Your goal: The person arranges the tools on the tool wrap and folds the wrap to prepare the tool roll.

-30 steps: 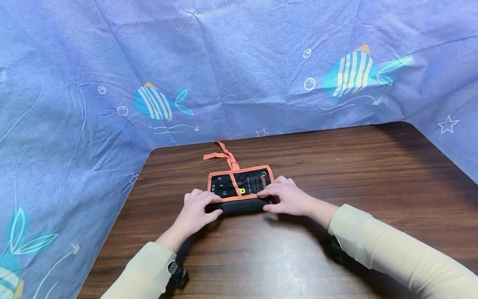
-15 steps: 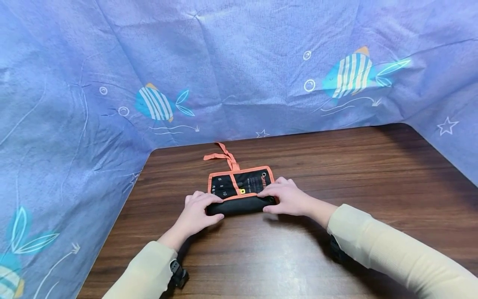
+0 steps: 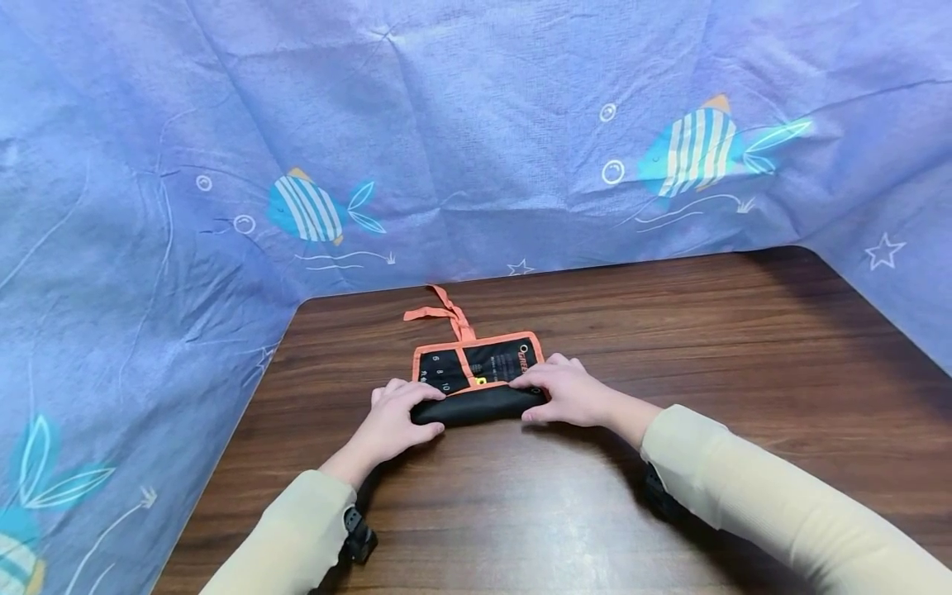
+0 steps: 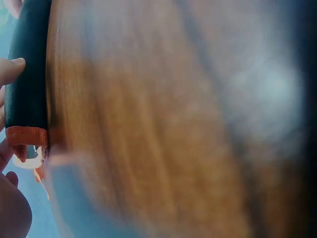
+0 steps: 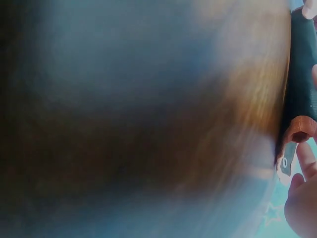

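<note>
A black tool roll pouch (image 3: 476, 376) with orange trim lies on the wooden table (image 3: 565, 496), half rolled up. Its rolled part (image 3: 476, 406) faces me; the flat part beyond shows printed sizes and an orange tie strap (image 3: 445, 312). My left hand (image 3: 397, 417) grips the roll's left end, fingers curled over it. My right hand (image 3: 568, 392) grips the right end the same way. In the left wrist view the black roll (image 4: 27, 79) with its orange end stands at the left edge beside fingertips (image 4: 10, 69). The right wrist view shows the roll (image 5: 302, 84) at the right edge.
A blue cloth (image 3: 446, 132) printed with striped fish hangs behind and around the table's left and right sides. The brown tabletop stretches wide to the right of the pouch and toward me. Both wrist views are mostly blurred wood.
Both hands have rolled the pouch a little farther away from me, so less of the flat printed part shows than a second ago.
</note>
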`<action>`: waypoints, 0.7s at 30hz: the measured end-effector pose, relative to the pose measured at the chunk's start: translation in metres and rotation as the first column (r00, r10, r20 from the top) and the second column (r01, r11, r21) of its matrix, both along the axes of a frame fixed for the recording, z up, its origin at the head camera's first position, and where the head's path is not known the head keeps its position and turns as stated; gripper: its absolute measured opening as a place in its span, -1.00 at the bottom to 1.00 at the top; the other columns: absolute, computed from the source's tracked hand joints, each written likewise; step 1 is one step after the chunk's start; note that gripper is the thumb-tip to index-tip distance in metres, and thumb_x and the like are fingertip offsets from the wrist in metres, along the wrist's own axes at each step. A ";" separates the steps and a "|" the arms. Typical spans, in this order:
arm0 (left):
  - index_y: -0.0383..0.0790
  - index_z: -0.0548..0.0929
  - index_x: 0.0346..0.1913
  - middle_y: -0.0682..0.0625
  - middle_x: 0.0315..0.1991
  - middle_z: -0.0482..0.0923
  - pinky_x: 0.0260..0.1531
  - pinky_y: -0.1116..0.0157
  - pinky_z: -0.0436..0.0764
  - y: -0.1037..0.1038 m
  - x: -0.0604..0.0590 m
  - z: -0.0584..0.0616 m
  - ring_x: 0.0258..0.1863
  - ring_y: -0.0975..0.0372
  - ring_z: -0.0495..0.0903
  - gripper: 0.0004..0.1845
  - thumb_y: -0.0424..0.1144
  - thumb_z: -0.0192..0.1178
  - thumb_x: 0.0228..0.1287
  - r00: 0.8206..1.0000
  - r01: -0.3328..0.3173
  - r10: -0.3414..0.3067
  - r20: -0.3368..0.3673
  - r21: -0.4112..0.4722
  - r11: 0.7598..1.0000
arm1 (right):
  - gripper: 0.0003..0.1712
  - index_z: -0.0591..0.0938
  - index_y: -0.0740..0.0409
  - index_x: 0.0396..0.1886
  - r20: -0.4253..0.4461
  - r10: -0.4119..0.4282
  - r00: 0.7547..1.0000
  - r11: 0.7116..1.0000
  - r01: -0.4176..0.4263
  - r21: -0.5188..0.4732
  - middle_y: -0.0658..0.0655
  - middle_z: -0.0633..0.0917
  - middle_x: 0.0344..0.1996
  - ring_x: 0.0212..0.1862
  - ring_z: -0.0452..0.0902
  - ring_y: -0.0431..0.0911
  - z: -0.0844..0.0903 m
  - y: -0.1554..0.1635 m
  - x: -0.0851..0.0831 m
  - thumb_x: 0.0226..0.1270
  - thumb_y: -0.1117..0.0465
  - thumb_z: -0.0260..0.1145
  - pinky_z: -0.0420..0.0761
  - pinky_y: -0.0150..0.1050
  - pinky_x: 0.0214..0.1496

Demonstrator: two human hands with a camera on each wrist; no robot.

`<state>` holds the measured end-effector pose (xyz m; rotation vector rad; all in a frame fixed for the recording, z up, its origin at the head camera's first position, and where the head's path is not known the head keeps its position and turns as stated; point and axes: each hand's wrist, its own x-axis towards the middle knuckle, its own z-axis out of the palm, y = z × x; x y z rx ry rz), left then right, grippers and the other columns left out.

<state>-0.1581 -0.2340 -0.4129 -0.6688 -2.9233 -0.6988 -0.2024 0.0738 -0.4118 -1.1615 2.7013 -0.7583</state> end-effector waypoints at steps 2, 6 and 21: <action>0.08 0.64 -0.06 0.15 -0.04 0.58 -0.12 0.08 0.14 0.000 -0.002 -0.001 -0.06 0.19 0.36 -0.61 -0.03 0.41 -0.02 1.000 0.004 -0.004 0.005 0.009 1.000 | -0.41 0.57 -0.10 0.15 0.007 -0.001 1.000 1.000 0.001 0.006 -0.04 0.56 0.11 -0.03 0.32 -0.10 -0.001 0.000 -0.001 0.10 -0.13 0.37 0.21 -0.07 -0.06; 0.08 0.65 -0.07 0.15 -0.05 0.59 -0.12 0.09 0.14 0.001 -0.004 -0.001 -0.06 0.20 0.36 -0.62 -0.02 0.41 -0.02 1.000 0.002 -0.002 0.011 0.019 1.000 | -0.41 0.57 -0.10 0.16 0.022 -0.003 1.000 1.000 0.003 0.005 -0.02 0.55 0.12 -0.04 0.31 -0.09 -0.001 0.000 -0.002 0.11 -0.14 0.37 0.21 -0.06 -0.06; 0.04 0.67 -0.09 0.12 -0.07 0.59 -0.11 0.12 0.21 0.008 -0.003 0.000 -0.07 0.19 0.39 -0.71 -0.06 0.36 0.09 0.997 -0.003 0.003 -0.077 -0.005 1.000 | -0.44 0.58 -0.09 0.14 0.040 -0.017 0.999 0.999 0.015 0.042 -0.02 0.57 0.09 -0.07 0.33 -0.11 -0.001 -0.003 -0.008 0.15 -0.15 0.32 0.24 -0.05 -0.06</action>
